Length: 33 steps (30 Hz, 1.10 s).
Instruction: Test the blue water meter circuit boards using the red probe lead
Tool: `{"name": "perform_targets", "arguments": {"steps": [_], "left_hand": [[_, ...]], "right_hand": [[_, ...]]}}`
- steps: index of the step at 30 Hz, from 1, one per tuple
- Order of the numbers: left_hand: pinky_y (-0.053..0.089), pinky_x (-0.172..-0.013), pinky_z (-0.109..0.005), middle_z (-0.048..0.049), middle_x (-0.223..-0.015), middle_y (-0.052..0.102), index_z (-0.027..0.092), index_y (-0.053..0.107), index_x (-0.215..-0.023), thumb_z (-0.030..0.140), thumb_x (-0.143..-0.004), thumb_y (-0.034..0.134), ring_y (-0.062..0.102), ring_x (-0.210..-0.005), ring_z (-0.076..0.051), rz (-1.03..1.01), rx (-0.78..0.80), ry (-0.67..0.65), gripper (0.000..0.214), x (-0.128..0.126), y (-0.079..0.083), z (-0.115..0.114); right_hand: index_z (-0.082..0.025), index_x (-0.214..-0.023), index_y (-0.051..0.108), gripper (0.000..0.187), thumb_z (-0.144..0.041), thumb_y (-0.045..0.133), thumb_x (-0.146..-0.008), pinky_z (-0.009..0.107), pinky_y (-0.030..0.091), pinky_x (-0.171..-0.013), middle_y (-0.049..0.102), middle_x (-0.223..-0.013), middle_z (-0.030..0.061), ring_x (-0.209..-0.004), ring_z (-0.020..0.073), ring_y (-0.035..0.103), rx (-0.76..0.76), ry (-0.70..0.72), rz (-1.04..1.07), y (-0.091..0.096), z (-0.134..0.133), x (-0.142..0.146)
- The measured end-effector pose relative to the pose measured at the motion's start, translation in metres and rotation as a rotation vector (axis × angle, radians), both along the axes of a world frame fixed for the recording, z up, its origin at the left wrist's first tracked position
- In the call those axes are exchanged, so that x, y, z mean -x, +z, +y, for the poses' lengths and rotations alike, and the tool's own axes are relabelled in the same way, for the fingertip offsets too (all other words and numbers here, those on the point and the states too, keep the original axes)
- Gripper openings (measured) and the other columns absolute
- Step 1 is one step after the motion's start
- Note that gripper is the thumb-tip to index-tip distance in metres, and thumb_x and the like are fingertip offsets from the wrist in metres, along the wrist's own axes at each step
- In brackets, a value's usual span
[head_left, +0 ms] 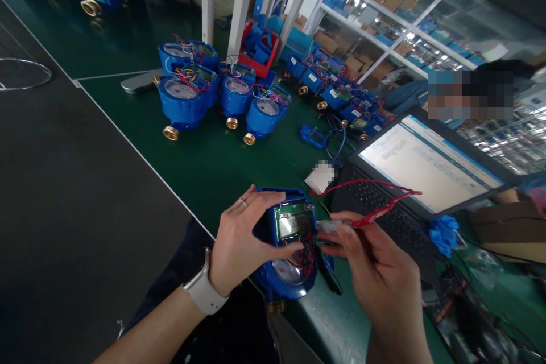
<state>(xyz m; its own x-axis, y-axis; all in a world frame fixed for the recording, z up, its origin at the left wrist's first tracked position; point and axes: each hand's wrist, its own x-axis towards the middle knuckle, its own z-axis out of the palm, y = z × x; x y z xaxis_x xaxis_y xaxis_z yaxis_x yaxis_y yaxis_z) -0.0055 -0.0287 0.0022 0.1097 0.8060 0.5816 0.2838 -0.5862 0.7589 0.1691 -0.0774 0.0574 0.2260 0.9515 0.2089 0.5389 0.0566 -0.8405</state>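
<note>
A blue water meter (294, 290) with a brass fitting stands at the front edge of the green table, its lid open. Its circuit board and small display (294, 223) are bare, with thin coloured wires below. My left hand (247, 233), with a ring and a white watch, is closed around the meter's upper housing, thumb near the wires. Between the fingers of my right hand (375, 261) is a pin connector (334, 226) on a red cable (375, 213). Its pins point at the board's right edge; whether they touch it I cannot tell.
An open laptop (430, 165) stands at the right, a blue crumpled cloth (443, 235) beside it. Several blue meters (183, 99) with exposed wires are grouped behind. Further back are a red bin (258, 51), white posts (241, 8) and shelves. A person sits beyond the laptop.
</note>
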Motion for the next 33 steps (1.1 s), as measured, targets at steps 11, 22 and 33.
{"name": "perform_targets", "arguments": {"steps": [11,22,33], "left_hand": [[0.047,-0.102,-0.052,-0.0099,-0.103,0.072,0.018,0.057,-0.108,0.032,-0.062,0.084,0.069,-0.097,-0.024,0.010,0.008,0.008,0.055,0.0019,-0.0006,-0.0004],[0.047,-0.101,-0.051,-0.0106,-0.103,0.073,0.016,0.058,-0.108,0.032,-0.060,0.085,0.070,-0.096,-0.024,0.004,0.003,0.009,0.057,0.0003,-0.0008,-0.0007],[0.047,-0.102,-0.052,-0.0103,-0.103,0.073,0.018,0.057,-0.108,0.032,-0.059,0.086,0.070,-0.096,-0.024,-0.001,-0.005,0.011,0.058,0.0011,-0.0014,-0.0008]], "right_hand": [[-0.020,-0.095,0.069,0.019,-0.034,0.058,-0.088,0.022,0.063,-0.055,0.071,-0.082,0.0030,-0.070,0.0157,0.071,0.057,-0.010,-0.014,0.0023,0.0034,0.0041],[-0.020,-0.095,0.071,0.019,-0.034,0.060,-0.087,0.021,0.063,-0.052,0.071,-0.079,0.0017,-0.067,0.0144,0.070,0.070,0.008,-0.016,0.0019,0.0054,0.0006],[-0.020,-0.094,0.071,0.018,-0.032,0.061,-0.085,0.022,0.062,-0.051,0.071,-0.080,0.0020,-0.060,0.0141,0.069,0.031,-0.030,-0.100,0.0053,0.0024,0.0088]]}}
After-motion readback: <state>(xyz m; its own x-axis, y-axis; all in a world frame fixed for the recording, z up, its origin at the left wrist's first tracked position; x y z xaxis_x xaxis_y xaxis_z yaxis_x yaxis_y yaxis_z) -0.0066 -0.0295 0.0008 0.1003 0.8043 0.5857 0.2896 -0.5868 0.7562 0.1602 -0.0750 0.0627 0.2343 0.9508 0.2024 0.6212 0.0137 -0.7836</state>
